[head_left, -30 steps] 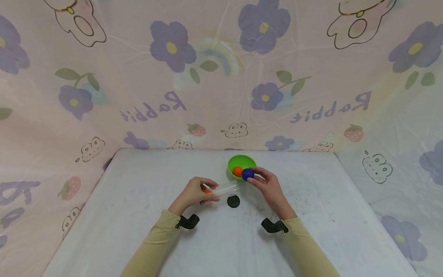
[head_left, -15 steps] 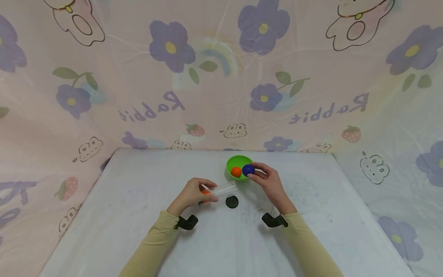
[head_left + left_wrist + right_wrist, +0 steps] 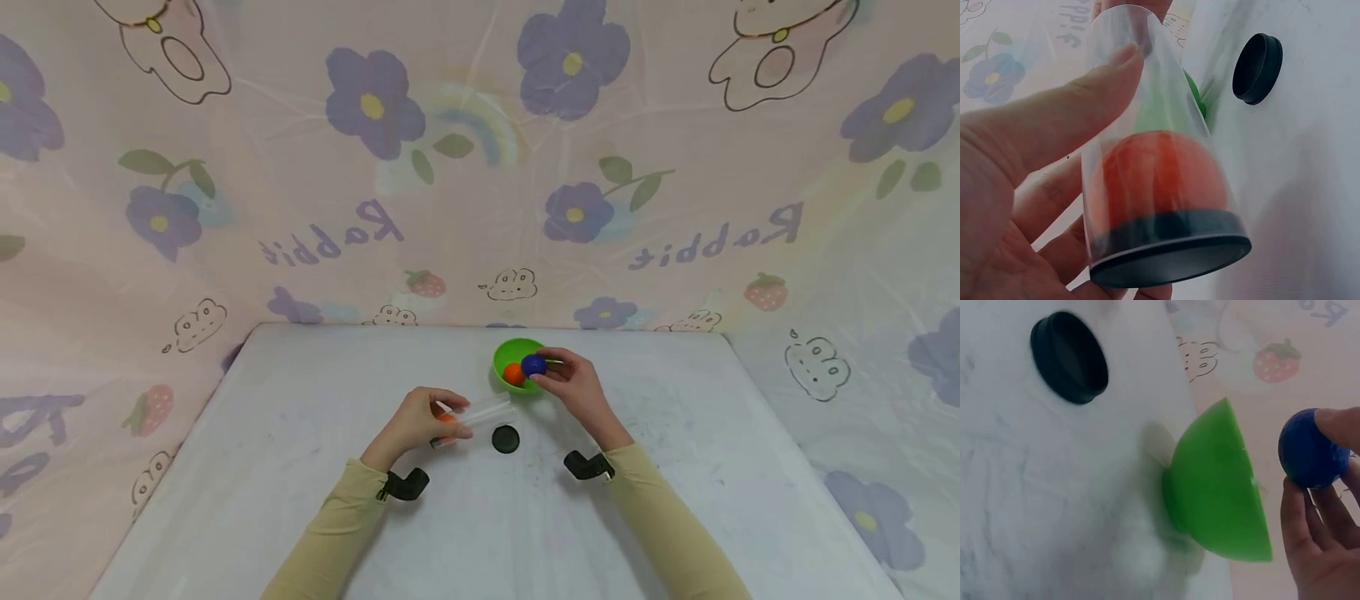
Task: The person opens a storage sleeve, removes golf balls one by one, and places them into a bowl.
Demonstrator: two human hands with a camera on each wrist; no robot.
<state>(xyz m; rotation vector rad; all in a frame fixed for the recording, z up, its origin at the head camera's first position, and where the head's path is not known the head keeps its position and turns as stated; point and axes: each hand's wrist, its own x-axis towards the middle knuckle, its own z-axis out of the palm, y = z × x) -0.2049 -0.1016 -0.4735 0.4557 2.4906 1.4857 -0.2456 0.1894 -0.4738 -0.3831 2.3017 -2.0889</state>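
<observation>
My left hand (image 3: pixel 422 419) grips a clear plastic tube (image 3: pixel 1166 106) that lies tilted, its open end toward the bowl. An orange ball (image 3: pixel 1160 175) sits inside it against a black end cap (image 3: pixel 1172 259). With thumb and fingers my right hand (image 3: pixel 576 385) pinches a dark blue ball (image 3: pixel 1312 450) just above the rim of a green bowl (image 3: pixel 1216 487). Inside the bowl a second orange ball (image 3: pixel 513 374) is visible in the head view. A loose black cap (image 3: pixel 506 439) lies on the table between the hands.
The white-covered table (image 3: pixel 300 517) reaches back to a patterned cloth wall (image 3: pixel 465 208). Cloth also hangs along both sides. A black wrist mount (image 3: pixel 407 484) is on the left wrist and another mount (image 3: pixel 588 466) on the right.
My right hand has shifted slightly up and left with the blue ball, from the bowl's near right edge to over its right side. The left hand and tube stay nearly still.
</observation>
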